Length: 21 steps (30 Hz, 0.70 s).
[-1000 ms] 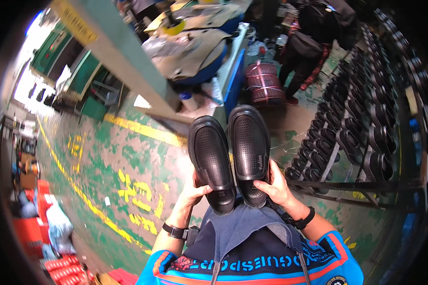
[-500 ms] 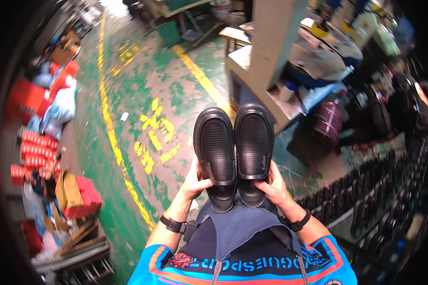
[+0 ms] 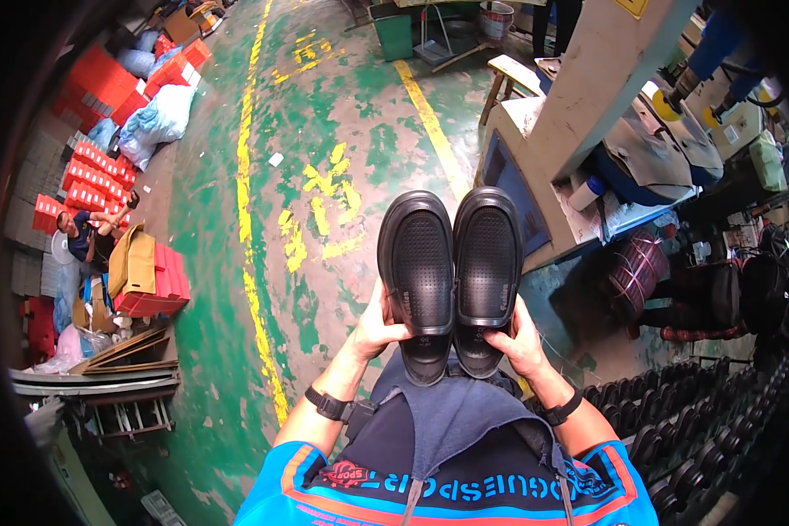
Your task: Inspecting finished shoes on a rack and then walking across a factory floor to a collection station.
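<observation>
A pair of black slip-on shoes with perforated uppers is held side by side in front of my body, toes pointing away from me. My left hand (image 3: pixel 383 326) grips the left shoe (image 3: pixel 418 263) near its heel, the thumb at the opening and the fingers along the outer side. The right shoe (image 3: pixel 488 259) is held the same way by my right hand (image 3: pixel 517 340), its thumb on the inside of the opening. The two shoes touch along their inner sides. Both heels hang just above my grey-blue apron (image 3: pixel 443 421).
Racks of black shoes (image 3: pixel 684 430) stand at the lower right. A machine with a pale post (image 3: pixel 605 88) is beyond my right hand. Red boxes (image 3: pixel 96 175) and a seated person (image 3: pixel 88 232) are at the left. Yellow lines (image 3: pixel 247 219) mark the green floor.
My view has turned, so the floor and machine appear shifted right and the seated person shows more clearly. The shoes stay in both hands, with their grip about the same.
</observation>
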### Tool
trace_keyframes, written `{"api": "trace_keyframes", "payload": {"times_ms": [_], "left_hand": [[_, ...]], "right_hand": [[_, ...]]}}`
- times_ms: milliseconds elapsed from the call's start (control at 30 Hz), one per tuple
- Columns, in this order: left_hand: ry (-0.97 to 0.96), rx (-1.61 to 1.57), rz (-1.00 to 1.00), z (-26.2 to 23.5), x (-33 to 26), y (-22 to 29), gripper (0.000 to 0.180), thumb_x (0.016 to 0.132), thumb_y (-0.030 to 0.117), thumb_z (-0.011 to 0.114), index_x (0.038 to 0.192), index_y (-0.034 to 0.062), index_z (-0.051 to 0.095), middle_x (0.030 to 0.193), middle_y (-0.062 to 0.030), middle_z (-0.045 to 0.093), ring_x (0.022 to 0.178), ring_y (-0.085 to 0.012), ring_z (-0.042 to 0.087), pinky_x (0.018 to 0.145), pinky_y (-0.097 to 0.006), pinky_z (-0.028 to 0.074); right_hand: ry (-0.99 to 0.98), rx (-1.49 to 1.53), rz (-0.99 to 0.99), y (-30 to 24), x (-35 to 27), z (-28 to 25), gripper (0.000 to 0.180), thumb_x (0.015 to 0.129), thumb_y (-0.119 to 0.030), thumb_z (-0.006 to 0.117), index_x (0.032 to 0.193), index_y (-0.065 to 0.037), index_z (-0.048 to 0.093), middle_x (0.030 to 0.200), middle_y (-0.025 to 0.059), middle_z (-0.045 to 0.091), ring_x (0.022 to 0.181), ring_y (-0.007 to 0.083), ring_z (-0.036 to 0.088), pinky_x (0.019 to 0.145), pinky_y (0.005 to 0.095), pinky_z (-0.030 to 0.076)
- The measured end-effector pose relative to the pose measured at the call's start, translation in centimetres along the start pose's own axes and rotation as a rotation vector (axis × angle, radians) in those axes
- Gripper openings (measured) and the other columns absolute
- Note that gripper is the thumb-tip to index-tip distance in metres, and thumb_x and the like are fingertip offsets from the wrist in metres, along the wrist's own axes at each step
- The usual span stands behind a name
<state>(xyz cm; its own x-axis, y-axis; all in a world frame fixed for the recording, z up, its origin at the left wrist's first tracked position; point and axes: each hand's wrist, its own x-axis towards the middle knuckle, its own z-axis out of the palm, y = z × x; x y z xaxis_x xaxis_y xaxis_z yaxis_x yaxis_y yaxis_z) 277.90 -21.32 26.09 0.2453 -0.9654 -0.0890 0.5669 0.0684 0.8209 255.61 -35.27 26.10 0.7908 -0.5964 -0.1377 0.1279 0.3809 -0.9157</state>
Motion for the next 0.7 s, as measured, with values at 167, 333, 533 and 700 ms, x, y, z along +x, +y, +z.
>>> {"api": "trace_keyframes", "payload": {"times_ms": [167,333,533,700], "left_hand": [[-0.036,0.0,-0.022,1.0,1.3,-1.0,0.105,0.062,-0.002,0.073,0.147,0.0107,0.011,0.139,-0.0098,0.037,0.12,-0.0215,0.047,0.096,-0.034,0.044],[-0.04,-0.021,-0.021,1.9,2.8,-1.8,0.109,0.06,0.001,0.077,0.146,0.0108,0.011,0.132,-0.0113,0.045,0.113,-0.0228,0.054,0.094,-0.036,0.046],[-0.061,-0.002,-0.046,1.9,3.6,-1.6,0.107,0.061,-0.002,0.075,0.145,0.0111,0.011,0.131,-0.0109,0.046,0.112,-0.0221,0.054,0.093,-0.035,0.047],[-0.029,0.153,-0.066,1.9,3.1,-0.6,0.108,0.059,-0.001,0.073,0.146,0.0106,0.009,0.13,-0.0098,0.045,0.111,-0.019,0.053,0.088,-0.032,0.048]], "right_hand": [[0.043,0.01,-0.012,-0.6,-1.1,-1.2,0.084,0.072,0.001,0.066,0.142,0.0,0.02,0.138,0.01,0.038,0.13,0.0187,0.035,0.11,0.0341,0.023],[0.06,0.001,-0.021,-1.4,-1.5,-2.4,0.084,0.072,0.0,0.066,0.143,0.0,0.02,0.139,0.0098,0.037,0.13,0.0185,0.035,0.11,0.0334,0.023],[0.061,-0.016,-0.029,-1.1,-1.2,-3.3,0.088,0.072,-0.003,0.068,0.144,0.0,0.018,0.14,0.0103,0.035,0.131,0.0188,0.033,0.11,0.0334,0.023],[0.105,-0.017,-0.091,-0.7,-0.7,-2.7,0.08,0.071,-0.012,0.075,0.138,-0.003,0.031,0.132,0.0055,0.045,0.123,0.017,0.043,0.106,0.0325,0.029]]}}
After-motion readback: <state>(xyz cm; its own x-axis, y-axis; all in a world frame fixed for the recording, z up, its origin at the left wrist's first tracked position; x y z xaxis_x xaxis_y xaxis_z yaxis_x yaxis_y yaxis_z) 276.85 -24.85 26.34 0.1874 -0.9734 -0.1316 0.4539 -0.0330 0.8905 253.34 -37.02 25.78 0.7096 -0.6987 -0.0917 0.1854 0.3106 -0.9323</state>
